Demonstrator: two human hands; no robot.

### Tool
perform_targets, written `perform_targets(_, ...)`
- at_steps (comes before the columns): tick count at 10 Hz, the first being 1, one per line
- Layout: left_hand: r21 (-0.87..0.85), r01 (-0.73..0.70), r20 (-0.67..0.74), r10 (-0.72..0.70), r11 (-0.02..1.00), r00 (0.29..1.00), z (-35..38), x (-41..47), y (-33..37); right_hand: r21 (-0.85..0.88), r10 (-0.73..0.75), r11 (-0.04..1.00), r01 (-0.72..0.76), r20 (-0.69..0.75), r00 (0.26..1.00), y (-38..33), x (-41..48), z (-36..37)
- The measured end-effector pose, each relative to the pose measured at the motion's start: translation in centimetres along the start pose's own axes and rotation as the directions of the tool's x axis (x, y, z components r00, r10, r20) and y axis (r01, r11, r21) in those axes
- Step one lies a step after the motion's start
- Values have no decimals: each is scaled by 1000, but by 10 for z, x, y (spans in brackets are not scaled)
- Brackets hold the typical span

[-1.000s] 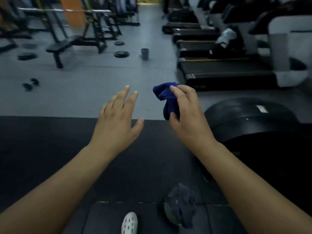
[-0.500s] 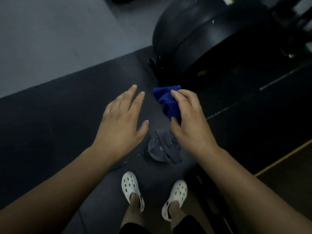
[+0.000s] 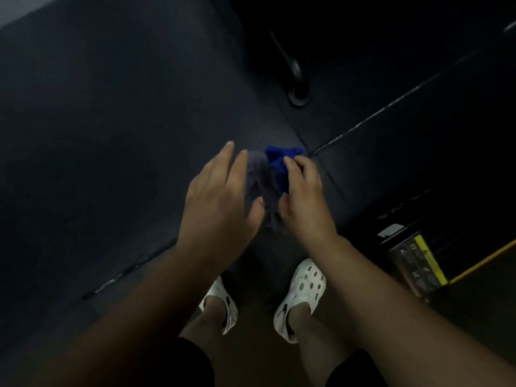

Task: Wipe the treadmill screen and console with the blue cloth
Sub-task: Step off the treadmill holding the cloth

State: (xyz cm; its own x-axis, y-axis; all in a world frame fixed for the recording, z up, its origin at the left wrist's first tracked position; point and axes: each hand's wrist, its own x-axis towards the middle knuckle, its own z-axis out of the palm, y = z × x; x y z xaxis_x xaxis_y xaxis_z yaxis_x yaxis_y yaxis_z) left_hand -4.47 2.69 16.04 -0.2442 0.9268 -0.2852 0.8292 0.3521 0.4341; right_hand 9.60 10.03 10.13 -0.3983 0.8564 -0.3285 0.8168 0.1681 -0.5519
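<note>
Right hand (image 3: 303,196) pinches blue cloth (image 3: 279,163), bunch sticking out toward 11 o'clock; left hand (image 3: 217,196) released, at cloth's 8 o'clock.

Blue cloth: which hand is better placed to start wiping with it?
Right. The right hand pinches the blue cloth in its fingers; the left hand is open, fingers straight, holding nothing, so it would probably need a handover first.

floor: dark rubber mats (image 3: 111,121) | seams visible | light: dim
</note>
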Motion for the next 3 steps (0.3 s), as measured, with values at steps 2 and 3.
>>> perform_targets(2, 13, -2, 24, 2, 1000, 1000, 52, 28, -22, -179, 70, 984, 5, 412, 908, 51, 40, 72)
perform_targets(3, -2, 19, 22, -19, 1000, 1000, 49, 24, -22, -169, 65, 986, 8, 421, 905, 41, 44, 61)
